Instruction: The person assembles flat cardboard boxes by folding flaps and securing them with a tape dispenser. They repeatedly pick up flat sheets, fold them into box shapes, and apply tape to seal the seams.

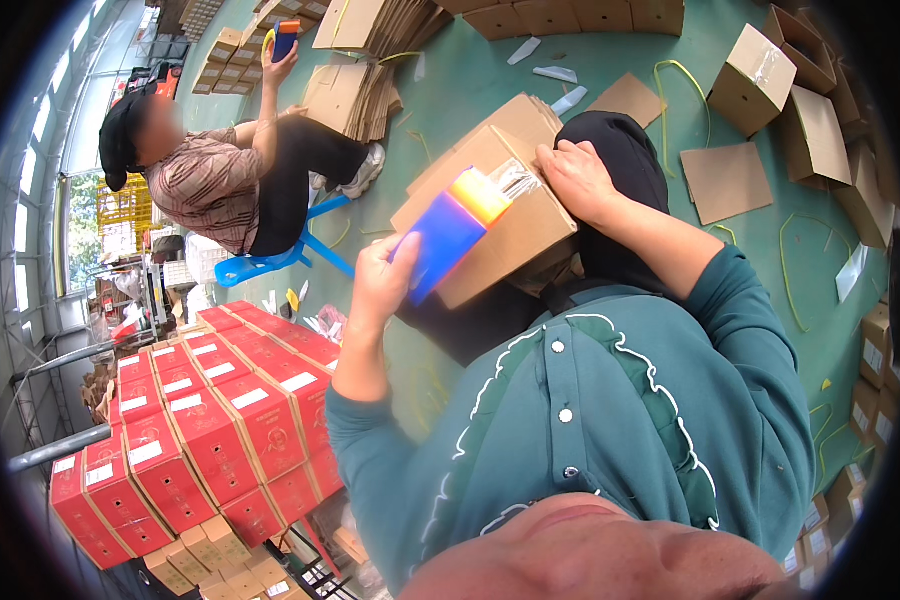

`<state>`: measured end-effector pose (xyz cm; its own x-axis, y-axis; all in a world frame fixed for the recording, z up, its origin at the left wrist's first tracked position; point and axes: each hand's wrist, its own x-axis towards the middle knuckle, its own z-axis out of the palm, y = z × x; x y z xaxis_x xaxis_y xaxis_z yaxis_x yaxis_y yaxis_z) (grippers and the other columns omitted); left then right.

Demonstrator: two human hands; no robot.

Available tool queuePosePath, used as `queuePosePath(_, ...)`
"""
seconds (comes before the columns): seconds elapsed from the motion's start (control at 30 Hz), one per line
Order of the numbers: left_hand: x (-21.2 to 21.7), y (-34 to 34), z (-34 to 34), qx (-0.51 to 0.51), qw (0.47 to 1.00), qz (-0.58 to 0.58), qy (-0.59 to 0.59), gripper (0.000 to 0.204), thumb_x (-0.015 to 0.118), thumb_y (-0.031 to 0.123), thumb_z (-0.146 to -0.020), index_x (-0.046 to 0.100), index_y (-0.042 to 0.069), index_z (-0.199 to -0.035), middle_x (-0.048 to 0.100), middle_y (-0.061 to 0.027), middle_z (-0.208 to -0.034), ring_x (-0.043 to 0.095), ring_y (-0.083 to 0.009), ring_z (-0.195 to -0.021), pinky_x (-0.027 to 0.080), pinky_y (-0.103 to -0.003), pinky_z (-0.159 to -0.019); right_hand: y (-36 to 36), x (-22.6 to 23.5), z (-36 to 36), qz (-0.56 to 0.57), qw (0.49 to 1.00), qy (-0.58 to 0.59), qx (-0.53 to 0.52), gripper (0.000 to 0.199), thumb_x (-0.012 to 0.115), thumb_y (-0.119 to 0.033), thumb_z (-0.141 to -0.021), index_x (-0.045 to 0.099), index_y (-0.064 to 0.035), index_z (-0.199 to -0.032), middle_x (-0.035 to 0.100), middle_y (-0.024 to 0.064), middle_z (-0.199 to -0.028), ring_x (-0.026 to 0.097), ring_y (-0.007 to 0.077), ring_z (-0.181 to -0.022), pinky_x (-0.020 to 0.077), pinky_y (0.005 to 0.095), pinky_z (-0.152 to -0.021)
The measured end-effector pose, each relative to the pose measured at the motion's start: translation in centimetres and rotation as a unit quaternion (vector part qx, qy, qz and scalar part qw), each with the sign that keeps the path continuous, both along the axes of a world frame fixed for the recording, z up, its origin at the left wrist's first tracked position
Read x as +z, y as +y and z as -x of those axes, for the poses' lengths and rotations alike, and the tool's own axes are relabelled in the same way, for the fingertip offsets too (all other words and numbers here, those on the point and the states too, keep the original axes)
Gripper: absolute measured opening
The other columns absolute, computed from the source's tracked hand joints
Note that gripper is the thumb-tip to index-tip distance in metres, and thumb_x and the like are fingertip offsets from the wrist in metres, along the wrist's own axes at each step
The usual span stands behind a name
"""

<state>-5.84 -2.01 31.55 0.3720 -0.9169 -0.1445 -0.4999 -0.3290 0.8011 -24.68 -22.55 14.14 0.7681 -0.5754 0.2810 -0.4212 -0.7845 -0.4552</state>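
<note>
Gripping the dispenser (448, 238), the left hand (382, 278) lays its thumb over the blue side, its fingers mostly hidden behind. The right hand (578, 182) rests on the box (520, 240) at its right edge, fingers loosely curled; whether it pinches anything cannot be told. The box sits across the lap, with shiny tape (516, 180) by the dispenser's orange end.

If the legs shift, the box could rock, since just one hand steadies it, and the tape might crease or run crooked. A slip could knock the dispenser against the right hand. The right knee (622, 132) crowds that side.

Farther out, yellow straps (676, 63) loop over the floor (610, 55) and might snag a foot. Red boxes (205, 435) stand stacked on the left, brown boxes (820, 135) on the right. Ahead-left, a co-worker (208, 190) on a blue stool (255, 266) holds up a second dispenser (284, 46).
</note>
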Motion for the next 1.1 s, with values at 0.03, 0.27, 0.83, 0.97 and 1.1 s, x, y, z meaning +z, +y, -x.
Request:
queuePosePath(0.03,0.0,0.2,0.0,0.004,1.0,0.005,0.002,0.037,0.058,0.027,-0.097,0.06,0.0,-0.073,0.05,0.0041,-0.058,0.043,-0.0036,-0.054,0.035,-0.023,-0.049,-0.1,0.4,-0.2,0.003,0.999,0.037,0.017,0.01,0.048,-0.015,-0.088,0.051,-0.0074,-0.093,0.065,0.0085,-0.076,0.059,0.0233,-0.086,0.0399,0.0365,-0.078)
queuePosePath(0.27,-0.2,0.2,0.3,0.016,0.999,0.026,0.009,0.036,0.06,0.028,-0.096,0.06,0.0,-0.073,0.05,0.0056,-0.06,0.042,-0.003,-0.055,0.035,-0.022,-0.05,-1.0,-2.0,-0.7,0.183,0.966,0.167,0.071,0.049,0.049,-0.013,-0.089,0.042,-0.0005,-0.135,0.067,0.0123,-0.088,0.061,0.0241,-0.089,0.0419,0.0355,-0.077)
queuePosePath(0.83,-2.9,3.1,-0.9,0.022,0.987,0.118,0.111,0.038,0.054,0.024,-0.096,0.054,0.001,-0.066,0.05,-0.0008,-0.058,0.043,-0.0081,-0.054,0.036,-0.026,-0.05,-1.5,-10.9,-9.3,-0.553,0.784,-0.278,-0.046,0.066,0.041,-0.056,-0.098,0.069,0.0038,-0.102,0.069,0.0161,-0.1,0.063,0.0249,-0.101,0.044,0.0336,-0.095)
queuePosePath(0.97,-2.5,1.9,-0.4,-0.045,0.99,0.105,0.077,0.038,0.056,0.024,-0.093,0.048,-0.001,-0.065,0.045,-0.0079,-0.058,0.043,-0.0156,-0.053,0.036,-0.031,-0.052,-7.2,-11.3,-9.7,-0.56,0.826,-0.014,0.057,0.065,0.046,-0.057,-0.095,0.064,0.0005,-0.117,0.068,0.0152,-0.108,0.062,0.0251,-0.106,0.0427,0.0363,-0.097)
queuePosePath(1.1,-2.1,1.4,0.2,-0.074,0.988,0.123,0.05,0.042,0.056,0.026,-0.094,0.044,0.0,-0.063,0.04,-0.0062,-0.058,0.037,-0.0152,-0.053,0.032,-0.031,-0.052,-6.0,6.5,-17.1,-0.447,0.793,0.284,0.301,0.063,0.054,-0.053,-0.094,0.053,-0.0042,-0.135,0.063,0.015,-0.122,0.059,0.0221,-0.115,0.0435,0.0329,-0.1)
